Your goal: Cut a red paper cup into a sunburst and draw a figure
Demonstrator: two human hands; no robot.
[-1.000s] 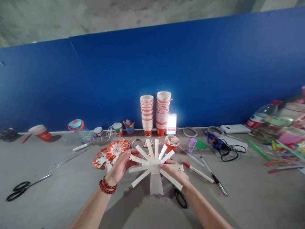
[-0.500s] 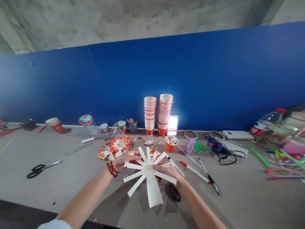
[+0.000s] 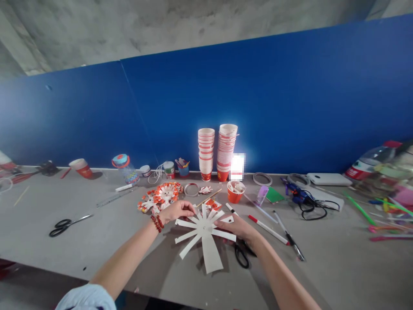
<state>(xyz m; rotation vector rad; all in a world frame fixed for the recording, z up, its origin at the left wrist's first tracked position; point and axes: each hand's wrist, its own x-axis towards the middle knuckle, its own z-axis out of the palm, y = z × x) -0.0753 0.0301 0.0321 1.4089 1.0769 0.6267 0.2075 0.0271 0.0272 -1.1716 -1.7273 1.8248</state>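
Observation:
A white paper cup (image 3: 211, 254), cut into strips that fan out around its round base, is held between my two hands above the tabletop. My left hand (image 3: 177, 210), with a red beaded bracelet at the wrist, has its thumb and fingers pinched at an upper-left strip. On the right side, my right hand (image 3: 239, 227) grips the cup near its base with the thumb on top; its other fingers are mostly hidden. A pair of black-handled scissors (image 3: 241, 257) lies beneath my right hand, partly covered. One wide strip points toward me.
Two stacks of paper cups (image 3: 205, 157) stand by the blue partition (image 3: 258, 94). Left lie cut red-and-white cup crafts (image 3: 166, 193) and other scissors (image 3: 61, 227). Right are a red cup of scraps (image 3: 235, 196), markers (image 3: 269, 230), and a blue glue gun (image 3: 298, 196).
My left fingers have curled in more at the upper-left strips. More of the scissors' handles shows under my right hand. The whole view has shifted slightly.

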